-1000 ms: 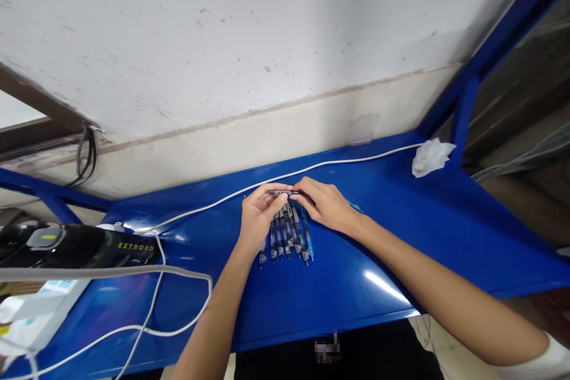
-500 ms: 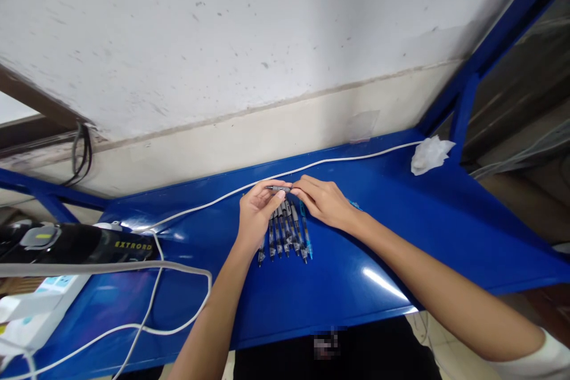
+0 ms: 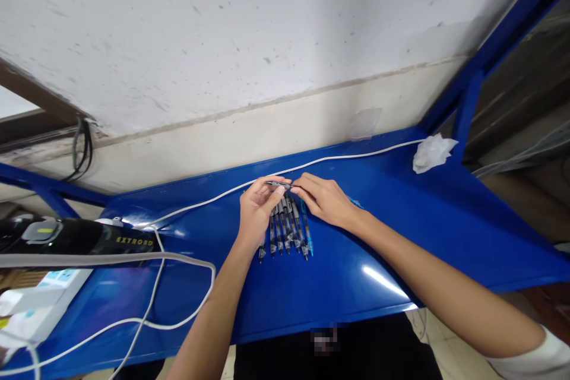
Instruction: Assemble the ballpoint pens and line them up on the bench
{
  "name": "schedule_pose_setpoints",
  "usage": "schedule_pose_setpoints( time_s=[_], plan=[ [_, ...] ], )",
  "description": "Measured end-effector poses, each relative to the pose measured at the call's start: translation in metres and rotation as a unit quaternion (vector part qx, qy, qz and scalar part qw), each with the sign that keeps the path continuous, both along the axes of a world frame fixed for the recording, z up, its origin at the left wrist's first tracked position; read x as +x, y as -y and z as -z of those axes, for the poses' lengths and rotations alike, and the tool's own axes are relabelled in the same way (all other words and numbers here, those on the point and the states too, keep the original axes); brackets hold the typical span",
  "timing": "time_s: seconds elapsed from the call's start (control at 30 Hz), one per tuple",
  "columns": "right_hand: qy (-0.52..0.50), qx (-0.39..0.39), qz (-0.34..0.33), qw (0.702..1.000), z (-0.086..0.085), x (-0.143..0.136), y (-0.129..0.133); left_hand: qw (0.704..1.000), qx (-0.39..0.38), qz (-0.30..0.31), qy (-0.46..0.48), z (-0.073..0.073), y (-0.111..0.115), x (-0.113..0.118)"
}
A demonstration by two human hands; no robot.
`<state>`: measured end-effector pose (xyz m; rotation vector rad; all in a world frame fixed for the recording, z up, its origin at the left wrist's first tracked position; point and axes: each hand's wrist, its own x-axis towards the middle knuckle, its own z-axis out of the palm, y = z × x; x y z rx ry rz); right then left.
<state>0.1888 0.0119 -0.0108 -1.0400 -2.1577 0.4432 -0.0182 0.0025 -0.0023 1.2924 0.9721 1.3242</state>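
Note:
My left hand [image 3: 259, 209] pinches a dark pen [image 3: 276, 184] between thumb and fingers, the pen lying roughly level. At the pen's right end, the fingertips of my right hand [image 3: 324, 199] are closed on it. Below both hands, several grey and black pens [image 3: 285, 228] lie side by side on the blue table [image 3: 320, 303], pointing towards me. A light blue pen [image 3: 307, 228] lies at the right of this row. Part of another light blue item [image 3: 355, 202] shows beyond my right wrist.
White cables [image 3: 146, 314] loop across the left side, near a black bottle-like object [image 3: 102, 240] and a white power strip [image 3: 48, 309]. A crumpled white tissue [image 3: 433, 153] sits at the back right. Behind the table stands a wall [image 3: 231, 130].
The held pen has turned slightly in my fingers, showing a darker side. Both hands stay in nearly the same place, and the view has shifted a little.

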Motion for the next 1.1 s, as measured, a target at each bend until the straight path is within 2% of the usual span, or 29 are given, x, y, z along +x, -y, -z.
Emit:
schedule_pose_setpoints(
  time_s=[0.17, 0.47, 0.73, 0.93, 1.1],
  plan=[
    [-0.028, -0.019, 0.016, 0.999, 0.000, 0.000, 0.000, 1.000, -0.012, -0.001, 0.010, -0.001, 0.001, 0.000],
    [-0.038, -0.011, 0.003, 0.999, 0.002, -0.001, -0.001, 1.000, -0.007, -0.002, 0.019, 0.001, -0.001, 0.000],
    [-0.063, 0.013, -0.037, 0.997, 0.004, -0.002, 0.000, 0.999, -0.011, -0.020, 0.033, 0.000, 0.001, 0.004],
    [-0.114, -0.069, -0.093, 0.987, -0.002, -0.003, -0.001, 0.999, -0.004, -0.029, 0.022, -0.003, 0.002, 0.003],
    [-0.203, -0.211, -0.127, 0.948, -0.006, -0.006, -0.001, 1.000, 0.000, -0.015, 0.022, -0.007, 0.004, 0.001]
  ],
)
